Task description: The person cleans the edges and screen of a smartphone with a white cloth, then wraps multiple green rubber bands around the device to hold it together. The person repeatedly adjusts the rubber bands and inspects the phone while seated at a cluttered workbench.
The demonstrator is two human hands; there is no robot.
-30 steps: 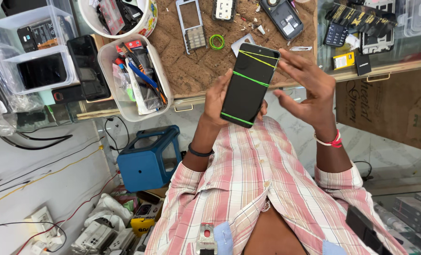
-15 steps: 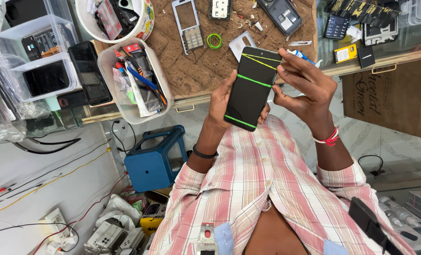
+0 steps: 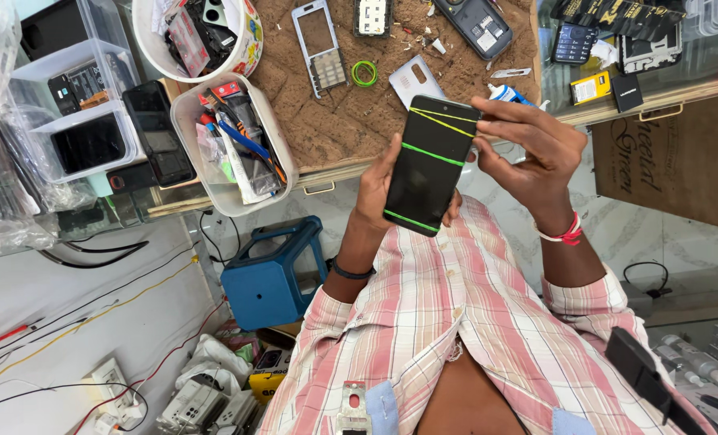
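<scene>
My left hand holds a black smartphone from behind, screen toward me and tilted, in front of my chest. Two green rubber bands and a yellow one are stretched across its dark screen. My right hand, with a red and white wristband, has its fingertips on the phone's upper right edge. A black band sits on my left wrist. My pink checked shirt fills the lower middle of the view.
A brown work mat on the bench holds a phone frame, a green ring and phone parts. A white tub of tools and clear drawers stand left. A blue stool is below, a cardboard box right.
My right hand has closed in from beside the phone, and its fingers now rest on the upper right edge. The left hand keeps holding the phone.
</scene>
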